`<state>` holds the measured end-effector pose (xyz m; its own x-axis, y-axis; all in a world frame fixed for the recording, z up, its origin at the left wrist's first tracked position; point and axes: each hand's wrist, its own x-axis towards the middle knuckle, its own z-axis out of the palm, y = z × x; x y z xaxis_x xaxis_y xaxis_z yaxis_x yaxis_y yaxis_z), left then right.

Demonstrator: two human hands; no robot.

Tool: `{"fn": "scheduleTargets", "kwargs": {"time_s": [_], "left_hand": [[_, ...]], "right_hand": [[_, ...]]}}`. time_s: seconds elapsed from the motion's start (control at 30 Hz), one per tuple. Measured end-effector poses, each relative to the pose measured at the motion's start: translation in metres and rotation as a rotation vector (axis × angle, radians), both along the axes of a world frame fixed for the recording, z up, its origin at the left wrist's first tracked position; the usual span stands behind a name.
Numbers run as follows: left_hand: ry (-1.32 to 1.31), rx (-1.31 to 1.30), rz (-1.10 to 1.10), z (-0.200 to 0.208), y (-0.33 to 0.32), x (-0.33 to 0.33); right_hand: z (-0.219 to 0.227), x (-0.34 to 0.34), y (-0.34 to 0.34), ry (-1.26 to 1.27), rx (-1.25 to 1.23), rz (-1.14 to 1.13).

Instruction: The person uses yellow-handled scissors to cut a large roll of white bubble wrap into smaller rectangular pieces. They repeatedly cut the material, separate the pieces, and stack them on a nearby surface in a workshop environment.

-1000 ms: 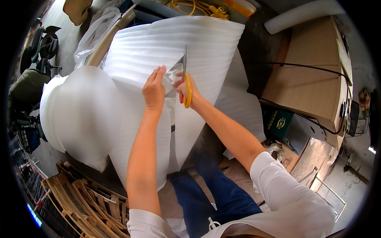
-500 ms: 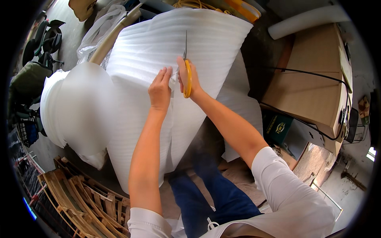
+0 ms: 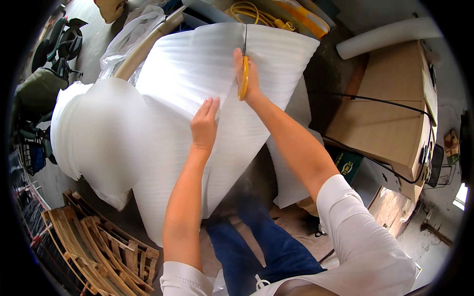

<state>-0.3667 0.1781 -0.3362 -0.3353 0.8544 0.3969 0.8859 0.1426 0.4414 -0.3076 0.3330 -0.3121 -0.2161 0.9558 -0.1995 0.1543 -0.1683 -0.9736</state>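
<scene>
Left hand: the left hand [image 3: 204, 126] lies on the white foam sheet [image 3: 165, 143], palm down, its fingers straight and close together, gripping nothing that shows; the contact under the palm is hidden.
Right hand: the right hand [image 3: 252, 81] is farther out than the left and a little to its right, its fingers closed around the handles of the scissors.
Scissors: the scissors [image 3: 244, 81] have yellow handles and point away from the person, the thin blades at the sheet's far edge; whether the blades are parted or together, I cannot tell.
Foam sheet: it spreads in front of the person, beneath both hands, with faint ridges across it.
Slit: a slit [image 3: 207, 182] runs from the near edge up past the left hand, toward the scissors.
Foam roll: a thick white roll [image 3: 64, 133] stands just left of the sheet, partly covered by a blurred patch.
Second sheet: another white sheet [image 3: 291, 172] hangs lower, right of the first.
Far side: a cardboard tube [image 3: 143, 52], a clear plastic bag [image 3: 118, 47] and a coiled yellow cable [image 3: 253, 12].
Right side: a large brown box [image 3: 380, 111] with a black cable [image 3: 390, 100] across it.
Lower left: stacked wooden pallets [image 3: 101, 246].
</scene>
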Motion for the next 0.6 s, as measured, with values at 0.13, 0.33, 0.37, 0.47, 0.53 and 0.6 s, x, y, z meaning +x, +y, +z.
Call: {"fn": "scheduleTargets", "kwargs": {"time_s": [0.13,0.33,0.37,0.47,0.53,0.6], "left_hand": [[-0.011,-0.024,0.012,-0.002,-0.008,0.002],[-0.023,-0.064,0.054,-0.022,-0.037,-0.003],[-0.02,-0.063,0.068,-0.025,-0.044,-0.005],[-0.111,-0.028,0.145,-0.025,-0.052,-0.005],[-0.216,0.006,0.219,-0.016,-0.049,-0.006],[-0.293,0.071,0.209,-0.001,-0.039,-0.007]], "right_hand": [[0.01,0.003,0.022,-0.026,-0.055,0.066],[0.045,0.009,0.044,0.191,-0.318,0.026],[0.05,0.012,0.051,0.265,-0.307,0.0],[0.052,0.03,0.056,0.347,-0.219,0.009],[0.047,0.045,0.028,0.193,-0.146,0.211],[0.021,0.057,-0.018,0.154,-0.224,0.251]]}}
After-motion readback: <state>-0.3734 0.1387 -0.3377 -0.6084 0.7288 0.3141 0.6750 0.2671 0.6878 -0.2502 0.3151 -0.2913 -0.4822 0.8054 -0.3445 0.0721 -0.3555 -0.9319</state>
